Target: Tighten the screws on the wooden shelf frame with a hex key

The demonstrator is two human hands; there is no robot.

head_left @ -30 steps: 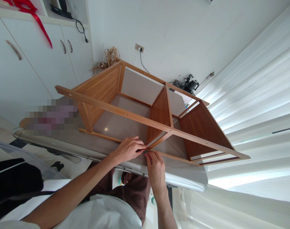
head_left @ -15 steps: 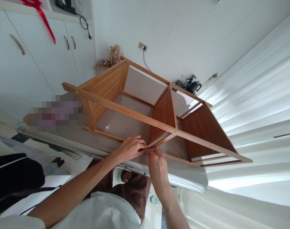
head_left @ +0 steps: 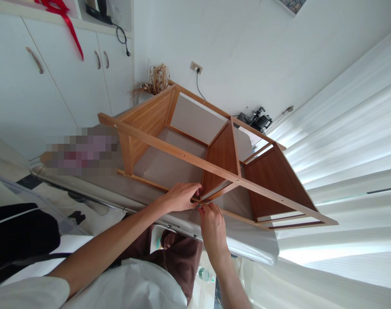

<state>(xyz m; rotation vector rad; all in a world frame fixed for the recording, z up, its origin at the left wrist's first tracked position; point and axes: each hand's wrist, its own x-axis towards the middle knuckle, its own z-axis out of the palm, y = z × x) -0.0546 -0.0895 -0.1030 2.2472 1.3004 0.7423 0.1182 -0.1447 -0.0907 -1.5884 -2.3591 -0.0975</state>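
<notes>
It looks like a room in a home: beyond the right grip (head_left: 214, 223) are a black kettle (head_left: 263, 122), dried plants (head_left: 159, 78) and a wall socket (head_left: 196, 67), to the grip's right hang white curtains (head_left: 350, 223), and far to its left stand white cupboards (head_left: 60, 81)

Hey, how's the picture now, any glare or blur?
In the head view, the curtains are partly washed out, the table's front edge shows glare, the wooden frame looks fairly sharp; also in the head view, a pixelated patch covers part of the table's left end.
</notes>
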